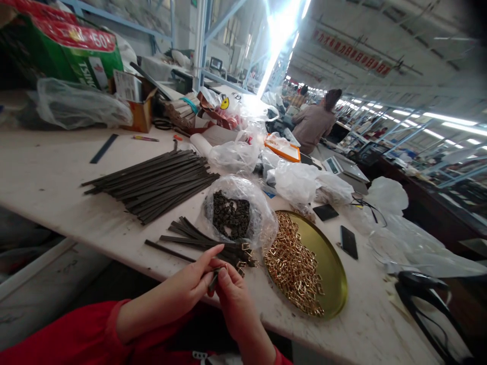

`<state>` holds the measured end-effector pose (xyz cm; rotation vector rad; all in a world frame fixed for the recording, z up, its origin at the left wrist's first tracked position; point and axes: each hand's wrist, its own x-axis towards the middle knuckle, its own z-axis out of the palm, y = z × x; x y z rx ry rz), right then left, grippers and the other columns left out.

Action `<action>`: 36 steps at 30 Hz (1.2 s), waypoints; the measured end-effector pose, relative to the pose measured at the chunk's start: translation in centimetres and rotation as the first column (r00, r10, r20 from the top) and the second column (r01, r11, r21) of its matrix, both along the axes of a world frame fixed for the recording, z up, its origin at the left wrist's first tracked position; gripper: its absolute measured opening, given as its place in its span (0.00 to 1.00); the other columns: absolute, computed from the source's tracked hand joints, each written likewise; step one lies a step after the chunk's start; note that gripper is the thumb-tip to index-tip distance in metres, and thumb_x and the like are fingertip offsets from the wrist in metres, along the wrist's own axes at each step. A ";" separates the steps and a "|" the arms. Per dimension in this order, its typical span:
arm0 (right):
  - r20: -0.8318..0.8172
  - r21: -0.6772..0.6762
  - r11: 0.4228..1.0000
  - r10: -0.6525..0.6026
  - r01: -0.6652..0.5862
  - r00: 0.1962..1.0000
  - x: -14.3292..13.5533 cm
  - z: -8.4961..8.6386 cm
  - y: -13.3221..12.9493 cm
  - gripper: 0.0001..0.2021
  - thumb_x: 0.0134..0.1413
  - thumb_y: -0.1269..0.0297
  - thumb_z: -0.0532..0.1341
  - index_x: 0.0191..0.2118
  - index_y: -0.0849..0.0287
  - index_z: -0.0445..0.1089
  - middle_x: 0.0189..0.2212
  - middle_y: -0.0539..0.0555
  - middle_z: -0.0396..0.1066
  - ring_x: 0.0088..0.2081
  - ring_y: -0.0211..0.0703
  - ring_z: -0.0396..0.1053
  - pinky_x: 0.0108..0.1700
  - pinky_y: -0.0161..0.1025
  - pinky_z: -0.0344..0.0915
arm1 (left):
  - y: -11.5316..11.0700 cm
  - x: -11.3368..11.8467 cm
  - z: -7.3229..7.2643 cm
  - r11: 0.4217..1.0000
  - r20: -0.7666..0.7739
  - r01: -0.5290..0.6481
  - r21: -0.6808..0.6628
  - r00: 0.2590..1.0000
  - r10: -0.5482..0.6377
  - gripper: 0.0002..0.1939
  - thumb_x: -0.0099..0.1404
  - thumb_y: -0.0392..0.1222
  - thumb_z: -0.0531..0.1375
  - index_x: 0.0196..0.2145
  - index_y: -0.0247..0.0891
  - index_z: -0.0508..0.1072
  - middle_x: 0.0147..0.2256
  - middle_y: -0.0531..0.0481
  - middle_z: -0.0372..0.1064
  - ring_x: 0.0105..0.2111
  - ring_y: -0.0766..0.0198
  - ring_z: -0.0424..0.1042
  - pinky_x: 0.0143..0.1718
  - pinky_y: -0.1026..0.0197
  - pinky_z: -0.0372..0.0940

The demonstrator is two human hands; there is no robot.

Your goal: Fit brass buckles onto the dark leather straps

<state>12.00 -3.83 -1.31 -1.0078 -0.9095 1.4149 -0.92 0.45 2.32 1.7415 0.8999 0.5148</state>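
Both hands meet at the table's front edge around a dark strap [213, 282]. My left hand [200, 276] pinches it, index finger stretched forward. From the right, my right hand [235, 296] closes thumb and fingers on the same strap; whether a buckle sits between the fingertips is hidden. Just beyond lie dark straps with gold buckles [245, 247] on their ends. A clear plastic bag [262, 218] holds small black loops [230, 215]. To the right, a round gold tray [337, 284] carries a heap of gold buckles [292, 263].
A large pile of dark straps [152, 182] lies at the left. Behind are plastic bags [297, 180], an orange-rimmed tray [282, 148] and a cardboard box [140, 111]. A phone [349, 242] and a black tape dispenser-like object [422, 294] lie right. Another person [314, 124] sits farther back.
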 end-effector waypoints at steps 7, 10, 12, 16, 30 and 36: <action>0.261 0.113 0.956 -0.293 0.272 0.920 -0.3 -0.8 -0.5 0.15 0.50 0.55 0.60 0.41 0.57 0.71 0.39 0.55 0.73 0.40 0.43 0.69 0.43 0.40 0.65 | 0.8 -0.2 -1.5 0.996 -0.157 -0.083 0.037 0.984 0.088 0.32 0.60 0.47 0.51 0.59 0.29 0.50 0.26 0.52 0.70 0.27 0.59 0.69 0.32 0.62 0.62; 0.305 0.108 0.939 -0.344 0.327 0.888 0.3 -1.3 -0.4 0.13 0.51 0.54 0.58 0.38 0.58 0.68 0.32 0.52 0.71 0.33 0.39 0.68 0.36 0.36 0.65 | 0.7 -0.7 -1.1 1.000 -0.133 -0.007 -0.013 0.991 0.005 0.25 0.59 0.44 0.52 0.52 0.31 0.61 0.34 0.47 0.72 0.33 0.59 0.70 0.37 0.61 0.64; 0.343 0.112 0.932 -0.362 0.345 0.866 0.6 -1.6 -0.2 0.12 0.52 0.55 0.57 0.35 0.58 0.65 0.25 0.48 0.66 0.27 0.36 0.65 0.30 0.34 0.63 | 0.5 -1.0 -0.6 0.996 -0.089 0.075 -0.055 0.993 -0.080 0.22 0.57 0.40 0.52 0.49 0.33 0.65 0.43 0.45 0.71 0.41 0.58 0.69 0.44 0.60 0.63; 0.413 0.132 0.951 -0.310 0.280 0.856 0.4 -2.2 -0.2 0.10 0.54 0.56 0.55 0.32 0.57 0.60 0.22 0.45 0.63 0.23 0.36 0.64 0.27 0.33 0.61 | 0.1 -0.9 -0.2 0.992 -0.111 0.115 -0.050 0.987 -0.120 0.26 0.54 0.34 0.52 0.53 0.34 0.63 0.53 0.45 0.64 0.52 0.57 0.62 0.55 0.58 0.56; 0.504 0.152 0.910 -0.408 0.387 0.761 0.2 -4.1 -0.8 0.12 0.56 0.54 0.53 0.30 0.58 0.61 0.23 0.47 0.62 0.25 0.37 0.63 0.29 0.34 0.60 | -0.3 -1.3 -1.8 0.959 -0.054 0.107 -0.263 0.991 -0.125 0.27 0.59 0.39 0.50 0.56 0.32 0.57 0.39 0.46 0.73 0.34 0.61 0.72 0.34 0.62 0.66; 0.529 0.188 0.933 -0.360 0.308 0.768 -0.9 -3.6 -1.3 0.10 0.57 0.57 0.53 0.32 0.57 0.61 0.25 0.49 0.66 0.27 0.39 0.66 0.30 0.35 0.62 | -0.2 -0.4 -1.6 0.988 -0.079 0.052 -0.147 0.995 -0.064 0.31 0.54 0.38 0.55 0.56 0.31 0.57 0.52 0.42 0.66 0.50 0.56 0.65 0.53 0.57 0.56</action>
